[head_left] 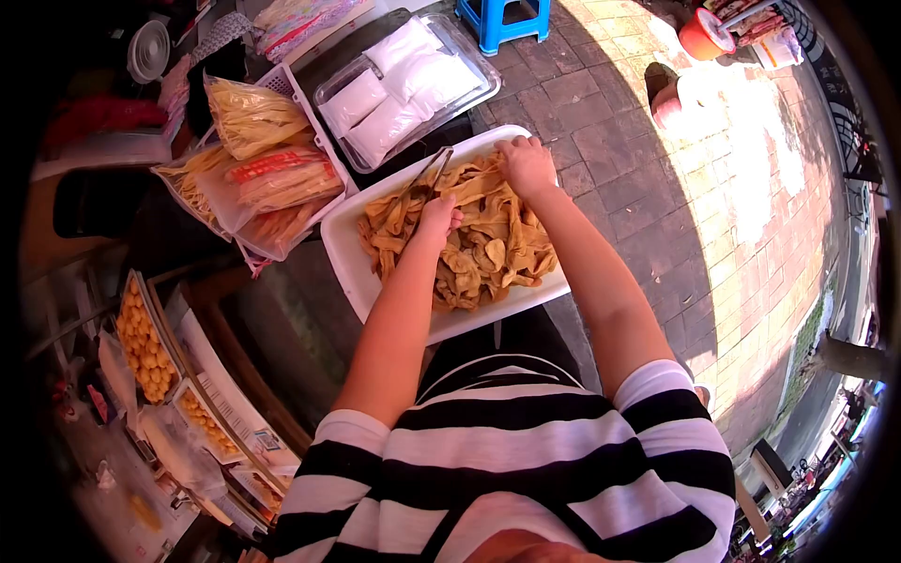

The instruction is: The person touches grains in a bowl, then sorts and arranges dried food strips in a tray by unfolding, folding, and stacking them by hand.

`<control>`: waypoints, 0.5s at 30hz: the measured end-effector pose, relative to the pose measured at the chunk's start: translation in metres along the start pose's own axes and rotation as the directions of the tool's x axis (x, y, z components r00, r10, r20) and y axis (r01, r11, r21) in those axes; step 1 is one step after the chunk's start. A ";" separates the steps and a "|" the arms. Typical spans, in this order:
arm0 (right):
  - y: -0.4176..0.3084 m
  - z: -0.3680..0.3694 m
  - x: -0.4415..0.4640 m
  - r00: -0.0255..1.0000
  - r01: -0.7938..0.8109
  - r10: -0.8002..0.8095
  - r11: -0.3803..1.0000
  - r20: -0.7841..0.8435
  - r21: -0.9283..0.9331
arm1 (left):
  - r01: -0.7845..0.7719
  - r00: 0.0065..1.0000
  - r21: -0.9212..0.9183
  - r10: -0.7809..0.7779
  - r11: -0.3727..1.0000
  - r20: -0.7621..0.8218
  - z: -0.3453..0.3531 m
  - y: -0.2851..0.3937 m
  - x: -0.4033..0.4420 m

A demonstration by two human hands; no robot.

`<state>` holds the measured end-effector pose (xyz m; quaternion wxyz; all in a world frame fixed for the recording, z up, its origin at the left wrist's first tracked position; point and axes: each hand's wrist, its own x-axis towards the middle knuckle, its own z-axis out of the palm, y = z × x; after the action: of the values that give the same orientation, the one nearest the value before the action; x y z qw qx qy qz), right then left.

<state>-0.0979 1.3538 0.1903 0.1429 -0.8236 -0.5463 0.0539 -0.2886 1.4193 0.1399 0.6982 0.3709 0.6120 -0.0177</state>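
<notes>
A white tray (349, 274) full of brown, folded food strips (488, 220) lies in front of my body. My left hand (439, 218) is over the left part of the strips, its fingers curled round metal tongs (418, 192) whose upper end rests near the tray's far left edge. At the far right corner of the tray, my right hand (526, 161) has its fingers bent over the rim and the strips there. Whether those fingers pinch anything is hidden.
Beyond the tray is a clear container (488, 83) of white packets. Left of it, a basket (324, 131) holds bagged food sticks (253, 117). A blue stool (502, 23) stands on the brick paving (619, 141). Trays of yellow balls (145, 347) are at the lower left.
</notes>
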 end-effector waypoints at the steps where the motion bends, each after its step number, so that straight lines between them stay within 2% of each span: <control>1: -0.001 0.004 -0.004 0.997 0.060 -0.058 0.998 -0.053 0.031 | -0.022 1.000 0.035 0.023 0.999 -0.010 0.002 -0.001 0.003; 3: -0.007 0.005 -0.027 0.970 0.244 -0.244 0.970 0.000 0.019 | -0.068 0.997 0.089 0.072 0.994 -0.036 0.006 -0.003 0.006; 4: -0.010 0.011 -0.041 0.950 0.296 -0.296 0.955 0.103 0.016 | -0.044 0.994 0.106 0.054 0.993 -0.099 0.007 -0.007 0.010; 6: -0.014 0.024 -0.062 0.878 0.390 -0.382 0.920 0.289 0.030 | -0.116 0.965 0.202 0.158 0.973 -0.210 0.006 -0.020 0.004; 7: -0.016 0.023 -0.065 0.879 0.378 -0.360 0.926 0.314 0.004 | -0.152 0.939 0.256 0.221 0.955 -0.264 0.003 -0.024 -0.001; 8: -0.016 0.022 -0.066 0.879 0.367 -0.339 0.930 0.336 -0.022 | -0.213 0.926 0.232 0.272 0.949 -0.261 -0.006 -0.032 -0.005; 10: -0.020 0.011 -0.062 0.868 0.367 -0.321 0.929 0.380 -0.053 | -0.352 0.907 0.143 0.375 0.925 -0.193 -0.029 -0.047 -0.026; 11: -0.021 0.006 -0.061 0.872 0.383 -0.349 0.923 0.344 -0.033 | -0.412 0.892 0.095 0.423 0.906 -0.159 -0.041 -0.059 -0.041; 13: -0.016 -0.002 -0.059 0.880 0.407 -0.390 0.914 0.270 -0.005 | -0.493 0.827 0.142 0.513 0.858 -0.228 -0.071 -0.080 -0.078; 15: -0.012 -0.021 -0.059 0.911 0.360 -0.387 0.915 0.143 0.181 | -0.483 0.795 0.155 0.505 0.862 -0.334 -0.111 -0.110 -0.109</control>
<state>-0.1272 1.3001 0.2094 0.1637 -0.6824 -0.6988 0.1388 -0.4618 1.3522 0.1828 0.5411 0.5357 0.6115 0.2152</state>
